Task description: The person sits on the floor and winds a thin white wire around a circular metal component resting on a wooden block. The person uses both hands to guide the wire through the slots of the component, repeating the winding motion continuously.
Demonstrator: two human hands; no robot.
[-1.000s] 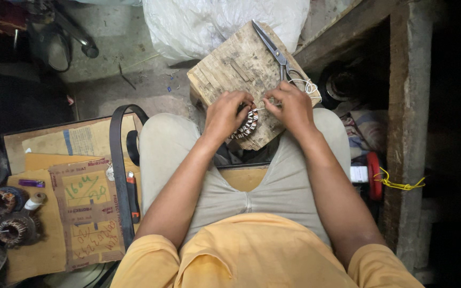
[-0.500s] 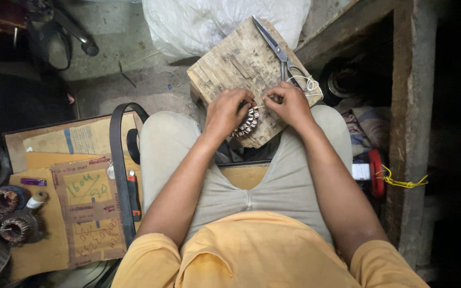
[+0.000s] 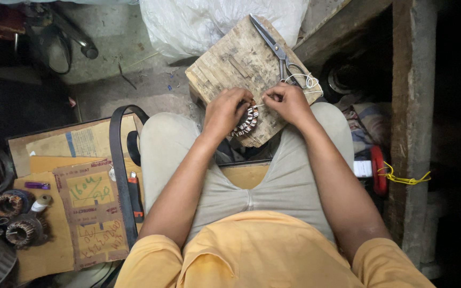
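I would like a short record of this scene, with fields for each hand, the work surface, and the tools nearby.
left hand: rests on a round wound coil part, fingers curled over it
right hand: pinches a thin white string beside the coil part
work surface: worn wooden block, in front of the knees
on the block: metal scissors, lying flat
left side of floor: cardboard sheets, black belt, two more wound coils

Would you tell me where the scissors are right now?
In the head view, the scissors lie upper right on the wooden block, just beyond the right hand.
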